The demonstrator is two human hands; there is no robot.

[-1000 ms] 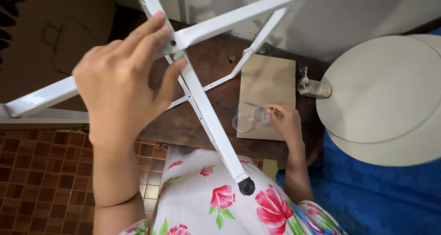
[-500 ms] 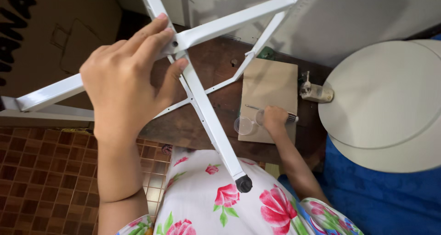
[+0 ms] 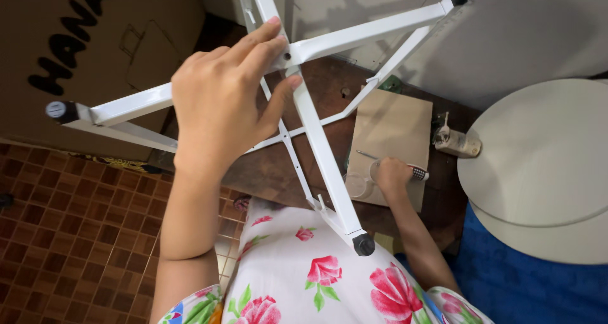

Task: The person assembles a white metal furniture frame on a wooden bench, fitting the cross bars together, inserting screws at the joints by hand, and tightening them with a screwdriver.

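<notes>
- Two hands busy here: the left hand (image 3: 221,102) sits on top of the white metal frame (image 3: 316,140), fingers curled over the point where its bars cross, thumb pressed against the lower bar.
- The frame stands tilted over the lap, one black-capped foot (image 3: 363,244) just above the flowered dress (image 3: 304,279).
- Down on the cardboard sheet (image 3: 389,131), the right hand (image 3: 391,175) has now closed over the screwdriver (image 3: 405,167); a second ago its fingers only hovered by the small clear cups (image 3: 358,184).
- Fingers wrapped round the handle, thin shaft poking out left – tool picked, frame steadied.
- Round white seat (image 3: 538,165) lies well to the right, untouched.
</notes>
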